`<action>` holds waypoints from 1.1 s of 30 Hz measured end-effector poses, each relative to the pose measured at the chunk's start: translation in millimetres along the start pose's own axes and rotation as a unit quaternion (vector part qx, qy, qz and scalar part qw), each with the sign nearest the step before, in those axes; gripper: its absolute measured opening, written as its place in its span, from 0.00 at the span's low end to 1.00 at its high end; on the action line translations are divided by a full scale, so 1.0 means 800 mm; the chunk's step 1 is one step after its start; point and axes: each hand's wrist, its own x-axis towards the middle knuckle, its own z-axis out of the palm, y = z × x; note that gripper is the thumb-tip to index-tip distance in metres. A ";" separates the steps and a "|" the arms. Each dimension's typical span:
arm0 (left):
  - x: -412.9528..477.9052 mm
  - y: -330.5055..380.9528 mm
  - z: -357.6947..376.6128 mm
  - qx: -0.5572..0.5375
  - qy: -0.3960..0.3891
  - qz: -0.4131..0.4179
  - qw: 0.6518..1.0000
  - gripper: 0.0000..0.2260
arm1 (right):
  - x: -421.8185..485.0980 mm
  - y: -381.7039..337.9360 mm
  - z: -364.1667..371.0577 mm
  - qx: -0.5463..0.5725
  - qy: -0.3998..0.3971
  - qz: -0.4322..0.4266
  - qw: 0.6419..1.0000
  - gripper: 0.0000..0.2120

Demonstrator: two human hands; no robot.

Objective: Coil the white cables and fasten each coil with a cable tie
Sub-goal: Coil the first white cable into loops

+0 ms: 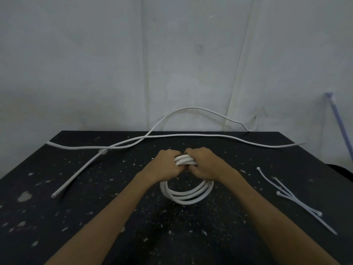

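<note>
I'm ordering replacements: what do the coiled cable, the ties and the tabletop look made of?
Coiled cable: smooth white jacket, probably PVC or rubber; it bends in even loops with a faint sheen. Cable ties: thin pale strips with small heads, likely nylon, slightly translucent. Tabletop: matte black, flecked with pale chips; its core cannot be told.
</note>
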 end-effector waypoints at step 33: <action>-0.012 -0.015 0.012 -0.126 -0.003 -0.066 0.990 0.08 | 0.003 0.004 -0.008 0.353 -0.117 0.154 0.915 0.16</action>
